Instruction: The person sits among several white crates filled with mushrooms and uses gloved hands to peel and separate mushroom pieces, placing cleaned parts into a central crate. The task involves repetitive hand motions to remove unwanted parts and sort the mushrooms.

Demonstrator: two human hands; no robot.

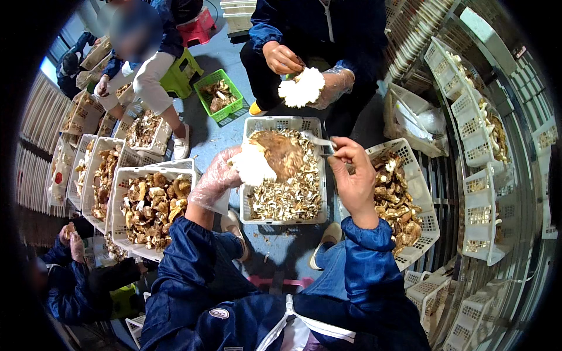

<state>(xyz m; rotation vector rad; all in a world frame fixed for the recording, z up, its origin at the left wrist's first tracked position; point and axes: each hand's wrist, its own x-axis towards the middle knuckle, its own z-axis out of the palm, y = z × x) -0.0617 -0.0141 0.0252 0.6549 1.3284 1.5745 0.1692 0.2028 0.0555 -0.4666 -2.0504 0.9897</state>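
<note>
My left hand (219, 177), in a clear plastic glove, grips a large mushroom (283, 155) with a brown cap and a bright white part near the fingers. The cap looks blurred. Thumb and fingers of my bare right hand (358, 177) pinch a thin, pale, curved strip (318, 139); blur hides whether it is a blade or a peeled piece. Under the mushroom stands a white plastic crate (285, 221) of small cut mushroom pieces (287, 199). To the right is a white crate (428, 219) of brown mushrooms, partly behind my right hand.
On the left, a white crate (115, 210) holds mushroom chunks. Opposite, a co-worker's gloved hand (336, 87) holds a white mushroom (303, 87). A green basket (239, 105) of mushrooms sits on the blue floor. More crates (478, 151) line the right side. Other people sit at left.
</note>
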